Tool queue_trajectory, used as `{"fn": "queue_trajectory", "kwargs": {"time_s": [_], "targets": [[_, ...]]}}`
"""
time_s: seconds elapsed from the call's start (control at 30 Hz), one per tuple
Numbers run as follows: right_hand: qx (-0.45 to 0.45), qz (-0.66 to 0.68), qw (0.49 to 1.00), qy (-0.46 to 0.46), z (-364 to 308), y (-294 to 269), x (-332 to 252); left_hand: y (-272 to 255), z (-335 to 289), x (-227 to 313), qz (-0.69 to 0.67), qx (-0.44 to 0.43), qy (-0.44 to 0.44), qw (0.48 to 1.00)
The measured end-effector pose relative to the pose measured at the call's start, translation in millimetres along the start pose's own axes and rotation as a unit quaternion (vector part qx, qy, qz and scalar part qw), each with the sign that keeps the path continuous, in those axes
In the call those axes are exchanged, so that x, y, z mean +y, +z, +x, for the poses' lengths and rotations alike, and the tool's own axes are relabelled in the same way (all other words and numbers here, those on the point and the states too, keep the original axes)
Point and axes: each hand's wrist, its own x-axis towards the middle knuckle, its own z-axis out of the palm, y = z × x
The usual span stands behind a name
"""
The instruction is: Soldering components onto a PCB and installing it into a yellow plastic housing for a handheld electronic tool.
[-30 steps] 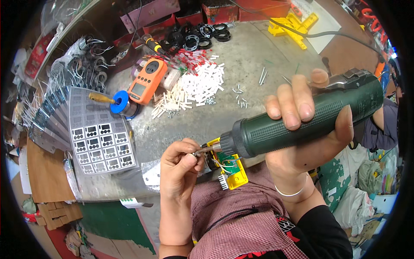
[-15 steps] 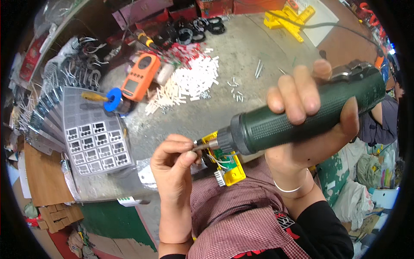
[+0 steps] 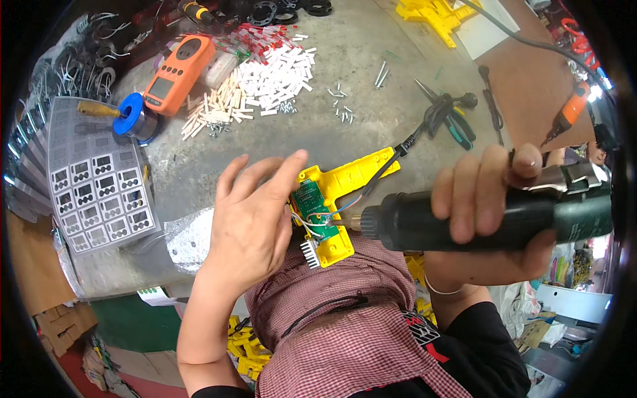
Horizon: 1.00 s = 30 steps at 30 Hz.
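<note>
My right hand (image 3: 488, 199) is wrapped round a thick dark green electric screwdriver (image 3: 431, 222), held almost level. Its tip points left and meets the lower right part of a green circuit board (image 3: 309, 202). That board sits in a yellow plastic housing half (image 3: 358, 174) with a handle-like arm running to the upper right. White, red and blue wires cross the board, and a black cable (image 3: 379, 174) leaves along the arm. My left hand (image 3: 249, 219) lies along the housing's left side, fingers stretched out and apart. A finned silver heat sink (image 3: 310, 254) sticks out at the bottom.
White and beige sleeves (image 3: 275, 79) lie in a heap with small screws. An orange multimeter (image 3: 179, 74), blue solder spool (image 3: 137, 118) and sticker sheet (image 3: 99, 179) are on the left. Pliers (image 3: 459, 126) and yellow housings (image 3: 434, 16) lie to the right. Another person is partly visible at far right.
My left hand has let go of the screwdriver's tip and spread beside the housing. The tip has come down onto the board. The view has shifted, showing more of the housing.
</note>
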Motion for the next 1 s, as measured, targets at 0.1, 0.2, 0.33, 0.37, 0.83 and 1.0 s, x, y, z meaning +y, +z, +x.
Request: {"fn": "queue_trajectory", "kwargs": {"time_s": [0.1, 0.2, 0.33, 0.37, 0.83, 1.0], "targets": [[0.012, -0.029, 0.999, -0.019, -11, 3, 13, 6, -2, -3, 0.002, -0.014, 0.023, 1.000], [-0.010, -0.056, 0.998, 0.008, -15, -1, 11, 5, 4, -2, 0.004, -0.022, 0.040, 0.999], [-0.020, -0.078, 0.997, 0.011, -18, 1, 11, 1, 9, -4, -0.042, -0.035, -0.002, 0.999], [-0.023, -0.080, 0.996, 0.010, -18, 2, 11, 1, 8, -6, -0.078, -0.040, -0.034, 0.996], [-0.046, -0.111, 0.993, 0.006, -24, 12, 20, 19, 2, -13, -0.081, 0.046, -0.012, 0.996], [-0.073, -0.053, 0.996, -0.022, -22, 13, 27, 22, -2, -15, -0.077, 0.057, -0.014, 0.995]]}}
